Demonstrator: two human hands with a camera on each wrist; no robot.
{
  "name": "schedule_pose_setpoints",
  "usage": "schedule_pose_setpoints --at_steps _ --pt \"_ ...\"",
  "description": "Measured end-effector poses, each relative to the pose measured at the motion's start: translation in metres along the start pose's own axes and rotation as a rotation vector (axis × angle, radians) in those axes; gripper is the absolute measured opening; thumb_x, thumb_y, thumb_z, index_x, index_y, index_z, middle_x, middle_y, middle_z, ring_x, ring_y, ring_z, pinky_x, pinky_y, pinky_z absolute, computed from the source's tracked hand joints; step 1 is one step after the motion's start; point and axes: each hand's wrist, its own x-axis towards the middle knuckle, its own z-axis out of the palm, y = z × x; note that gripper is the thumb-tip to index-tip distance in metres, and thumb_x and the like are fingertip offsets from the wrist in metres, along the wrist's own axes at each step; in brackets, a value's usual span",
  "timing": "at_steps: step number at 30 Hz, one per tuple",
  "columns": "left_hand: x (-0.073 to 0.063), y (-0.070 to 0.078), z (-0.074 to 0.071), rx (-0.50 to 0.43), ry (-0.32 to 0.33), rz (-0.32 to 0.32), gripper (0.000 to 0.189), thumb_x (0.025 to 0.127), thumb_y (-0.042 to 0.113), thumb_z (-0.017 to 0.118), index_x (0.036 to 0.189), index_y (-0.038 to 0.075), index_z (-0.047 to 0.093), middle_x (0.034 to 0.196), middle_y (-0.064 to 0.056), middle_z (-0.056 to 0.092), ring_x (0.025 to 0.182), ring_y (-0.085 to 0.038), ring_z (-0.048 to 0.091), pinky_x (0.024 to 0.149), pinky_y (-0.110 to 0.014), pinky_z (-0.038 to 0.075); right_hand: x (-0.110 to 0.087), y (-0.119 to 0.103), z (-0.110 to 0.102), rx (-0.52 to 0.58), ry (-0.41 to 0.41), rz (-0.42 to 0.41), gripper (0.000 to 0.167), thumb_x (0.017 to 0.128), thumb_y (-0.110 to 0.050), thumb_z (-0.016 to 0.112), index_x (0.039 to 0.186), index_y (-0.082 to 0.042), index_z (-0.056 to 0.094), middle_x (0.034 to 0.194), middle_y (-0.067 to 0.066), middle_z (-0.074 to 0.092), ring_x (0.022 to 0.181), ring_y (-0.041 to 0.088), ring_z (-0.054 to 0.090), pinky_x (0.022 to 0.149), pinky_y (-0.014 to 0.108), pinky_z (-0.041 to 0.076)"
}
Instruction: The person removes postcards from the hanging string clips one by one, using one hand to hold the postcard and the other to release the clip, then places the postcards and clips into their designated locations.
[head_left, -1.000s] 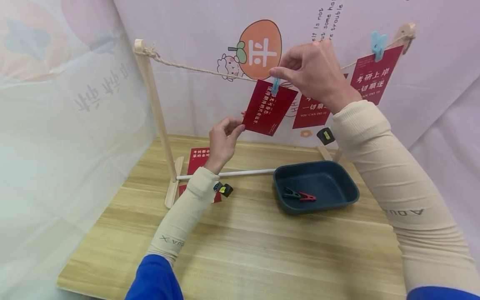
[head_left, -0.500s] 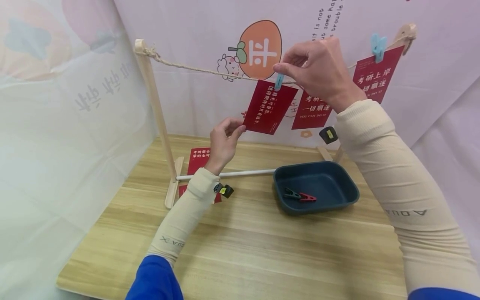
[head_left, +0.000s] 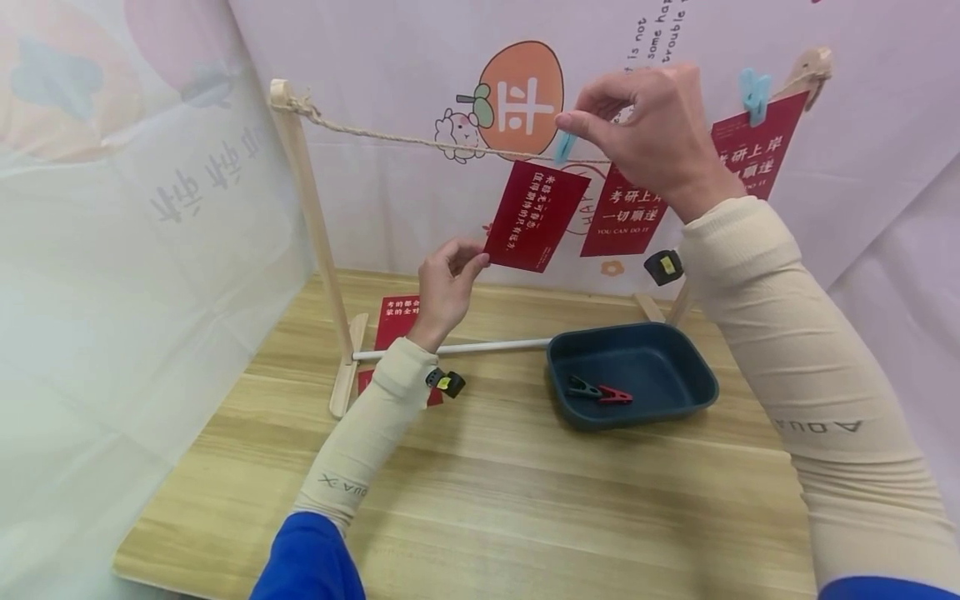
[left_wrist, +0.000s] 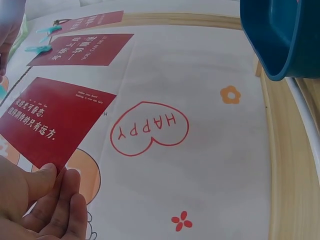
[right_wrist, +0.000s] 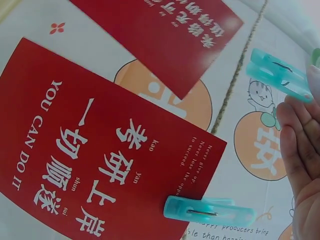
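Observation:
By its lower left corner, my left hand (head_left: pixel 446 283) pinches a red card (head_left: pixel 536 217) with white characters, thumb on the printed face in the left wrist view. The card's top edge lies close to a twine line (head_left: pixel 390 137). My right hand (head_left: pixel 652 125) pinches a light-blue clothespin (head_left: pixel 565 147) just above the card. In the right wrist view this clothespin (right_wrist: pixel 280 75) stands apart from both twine and card. To the right, a second red card (head_left: pixel 626 212) hangs from a light-blue clothespin (right_wrist: pixel 200 210), partly behind my right hand. Another clothespin (head_left: pixel 756 96) holds a third card (head_left: pixel 757 154).
A dark blue basin (head_left: pixel 637 329) on the wooden table holds a green clip (head_left: pixel 583 387) and a red clip (head_left: pixel 615 395). Wooden posts (head_left: pixel 311 208) carry the twine, with a white rod (head_left: pixel 495 345) low between them. Behind my left arm lies red card stock (head_left: pixel 397 312).
The clothespin has come off the top edge of the card, moving up and right with my right hand. My left hand keeps its pinch on the card, almost still.

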Motion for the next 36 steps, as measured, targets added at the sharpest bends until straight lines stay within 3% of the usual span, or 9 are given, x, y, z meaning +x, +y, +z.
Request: schedule_pose_setpoints --at_steps 11,36 --pt "-0.001 -0.003 -0.003 -0.018 0.016 -0.048 0.02 0.103 0.013 0.069 0.118 0.001 0.072 0.114 -0.017 0.077 0.104 -0.028 0.075 0.094 -0.033 0.061 -0.007 0.002 -0.006 0.026 -0.032 0.009 0.038 0.092 -0.039 0.083 0.111 -0.006 0.08 0.11 0.009 0.082 0.102 0.023 0.077 0.095 0.009 0.052" --pt "-0.006 -0.011 -0.008 -0.037 0.052 -0.114 0.021 0.103 0.011 0.068 0.12 -0.002 0.069 0.116 -0.02 0.075 0.106 -0.032 0.074 0.098 -0.041 0.062 -0.04 0.017 0.004 0.099 -0.196 -0.031 0.035 0.085 -0.029 0.09 0.111 -0.006 0.079 0.104 0.008 0.082 0.094 0.022 0.079 0.085 0.001 0.048"
